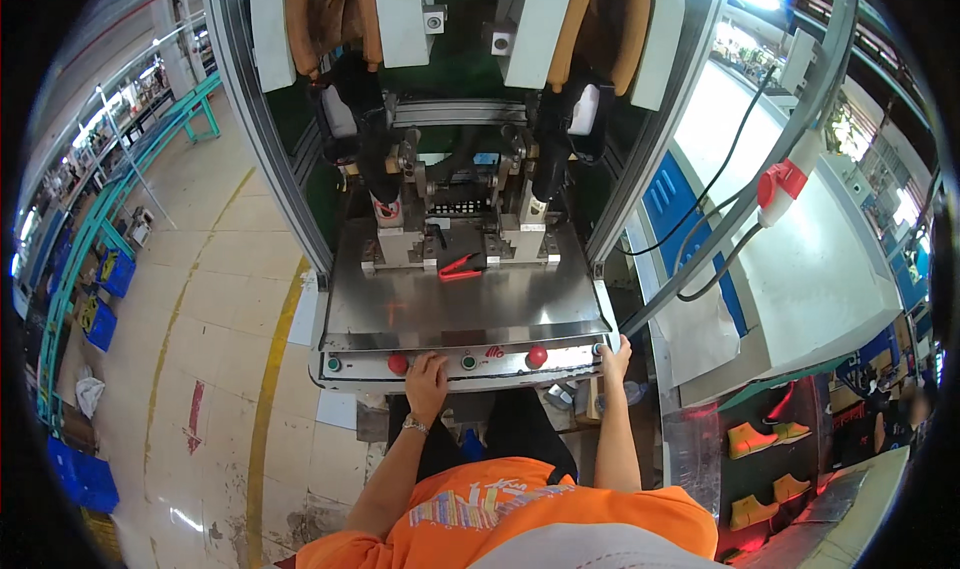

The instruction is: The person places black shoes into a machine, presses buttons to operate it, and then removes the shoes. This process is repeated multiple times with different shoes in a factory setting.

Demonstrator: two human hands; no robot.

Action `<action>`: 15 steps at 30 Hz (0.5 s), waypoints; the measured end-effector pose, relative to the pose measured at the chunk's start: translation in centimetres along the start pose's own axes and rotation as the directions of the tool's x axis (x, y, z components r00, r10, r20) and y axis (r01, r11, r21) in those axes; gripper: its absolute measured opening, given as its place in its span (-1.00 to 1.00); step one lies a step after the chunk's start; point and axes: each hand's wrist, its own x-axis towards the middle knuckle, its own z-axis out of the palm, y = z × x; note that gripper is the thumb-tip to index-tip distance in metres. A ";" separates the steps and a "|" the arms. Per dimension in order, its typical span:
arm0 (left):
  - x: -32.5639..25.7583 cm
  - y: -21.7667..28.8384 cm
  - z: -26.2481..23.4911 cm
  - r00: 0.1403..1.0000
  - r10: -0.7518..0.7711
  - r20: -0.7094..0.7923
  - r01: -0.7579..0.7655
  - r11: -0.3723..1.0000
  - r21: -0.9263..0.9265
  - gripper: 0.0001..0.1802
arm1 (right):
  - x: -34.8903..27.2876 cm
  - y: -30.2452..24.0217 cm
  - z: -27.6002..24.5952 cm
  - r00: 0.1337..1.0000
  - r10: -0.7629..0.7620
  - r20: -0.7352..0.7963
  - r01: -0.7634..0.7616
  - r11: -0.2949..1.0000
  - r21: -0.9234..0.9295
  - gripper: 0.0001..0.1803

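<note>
A: Nearest item first: your left hand, wristwatch on the wrist, lies flat on the front control strip of the machine, fingers spread over it just beside the left red button. Its grip pinches nothing.

B: And my right?

A: Your right hand curls over the strip's right corner, fingers pressed around the edge near a small green button. It holds the edge and nothing loose.

B: Describe the strip.

A: A narrow pale metal panel running along the front lip of the steel counter. Listed left to right: green button, red button, green button, red mushroom button, green button. By my judgement it is rigid and fixed, not to be lifted; the domed red caps look smooth, best pressed square with a fingertip or palm.

B: Anything else on the counter?

A: A red-handled tool lies at the rear. Two black boots stand upside down on posts above.
</note>
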 end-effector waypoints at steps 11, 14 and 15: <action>-0.1 0.2 -0.5 1.000 0.027 0.004 -0.027 1.000 -0.009 -0.79 | -1.4 -0.6 0.3 0.996 -0.049 -0.068 0.046 0.998 -0.048 -0.28; -0.2 0.1 -0.4 1.000 0.009 0.025 -0.009 1.000 -0.013 -0.81 | -2.0 -1.1 0.1 0.998 -0.022 -0.065 0.017 0.997 -0.069 -0.27; -0.2 0.1 -0.4 1.000 0.005 0.030 -0.005 1.000 -0.008 -0.82 | -2.0 -1.1 0.1 0.997 -0.033 -0.073 0.028 0.997 -0.077 -0.27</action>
